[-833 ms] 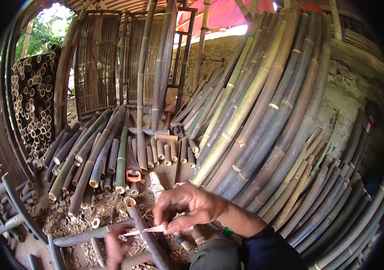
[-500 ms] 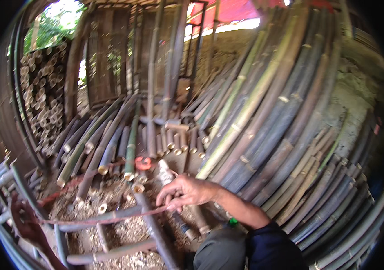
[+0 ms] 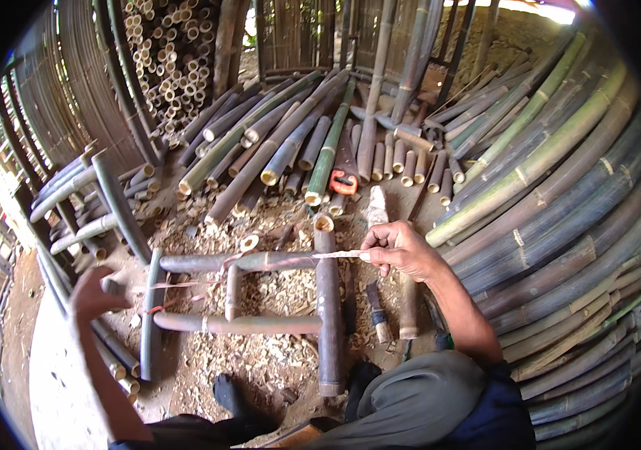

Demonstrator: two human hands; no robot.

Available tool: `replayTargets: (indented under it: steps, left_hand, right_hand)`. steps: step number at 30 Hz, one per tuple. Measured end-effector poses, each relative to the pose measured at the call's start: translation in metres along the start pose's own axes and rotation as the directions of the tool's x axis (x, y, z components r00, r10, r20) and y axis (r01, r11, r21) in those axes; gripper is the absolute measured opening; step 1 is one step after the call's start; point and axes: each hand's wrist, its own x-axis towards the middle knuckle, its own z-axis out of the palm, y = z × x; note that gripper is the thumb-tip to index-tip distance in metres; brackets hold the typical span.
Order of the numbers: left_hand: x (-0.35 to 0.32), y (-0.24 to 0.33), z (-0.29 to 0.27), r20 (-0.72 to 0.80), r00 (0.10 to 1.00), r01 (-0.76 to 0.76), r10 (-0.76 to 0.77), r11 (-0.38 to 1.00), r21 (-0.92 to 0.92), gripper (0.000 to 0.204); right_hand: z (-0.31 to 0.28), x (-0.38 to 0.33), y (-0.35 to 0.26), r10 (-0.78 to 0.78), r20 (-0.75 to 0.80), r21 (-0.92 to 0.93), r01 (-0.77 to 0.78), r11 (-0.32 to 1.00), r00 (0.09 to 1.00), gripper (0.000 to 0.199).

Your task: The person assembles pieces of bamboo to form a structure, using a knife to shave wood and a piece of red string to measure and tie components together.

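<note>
**Two hands draw a thin strip taut over a bamboo frame**

One pale, thin binding strip (image 3: pixel 335 255) runs across the frame of bamboo poles (image 3: pixel 328 315) on the ground in front of the person. Its right end is pinched between the fingers of the right hand (image 3: pixel 399 251), which is closed on it just beside the upper cross pole (image 3: pixel 238 262). From there the strip passes left over that pole, where it thins to a reddish line reaching towards the left hand (image 3: pixel 95 292). The left hand is raised near the frame's left upright (image 3: pixel 149 315), fingers curled, with a short stub showing at its fingertips; whether it grips the strip's far end cannot be told.

The frame lies flat on a floor littered with shavings (image 3: pixel 275 225): two long cross poles, a short peg between them, and a thick dark upright on the right. Just right of that upright lie a short-handled blade (image 3: pixel 375 307) and a stub of bamboo (image 3: pixel 407 307). Beyond the frame, cut poles fan out on the ground, with an orange-handled saw (image 3: pixel 343 182) among them. Long green and grey stems (image 3: pixel 546 180) are stacked along the right side, and a wall of stacked cut ends (image 3: pixel 170 52) stands at the back left.
</note>
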Motion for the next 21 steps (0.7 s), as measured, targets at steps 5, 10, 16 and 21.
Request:
replayTargets:
  steps: [5, 10, 16, 21]
  left_hand:
    - [-0.008, 0.215, 0.159, -0.102, 0.876, -0.411, 0.471, 0.618, -0.67, 0.063]
    - [-0.048, 0.287, 0.287, 0.109, 0.836, -0.098, 0.537, 0.343, -0.934, 0.038]
    - [-0.13, 0.222, 0.384, 0.471, 0.881, 0.472, -0.043, 0.13, -0.872, 0.025]
    - [-0.185, 0.193, 0.424, 0.675, 0.725, 0.677, -0.135, 0.314, -0.665, 0.025]
  right_hand:
    - [0.025, 0.005, 0.015, 0.096, 0.142, -0.09, -0.083, 0.992, 0.985, 0.018]
    - [0.031, 0.012, 0.051, 0.055, 0.14, 0.073, -0.066, 0.995, 0.989, 0.014]
    - [0.03, 0.025, 0.193, 0.364, -0.078, 0.313, -0.324, 0.893, 0.928, 0.01]
    - [0.053, 0.052, 0.262, 0.437, -0.174, 0.227, -0.396, 0.89, 0.882, 0.012]
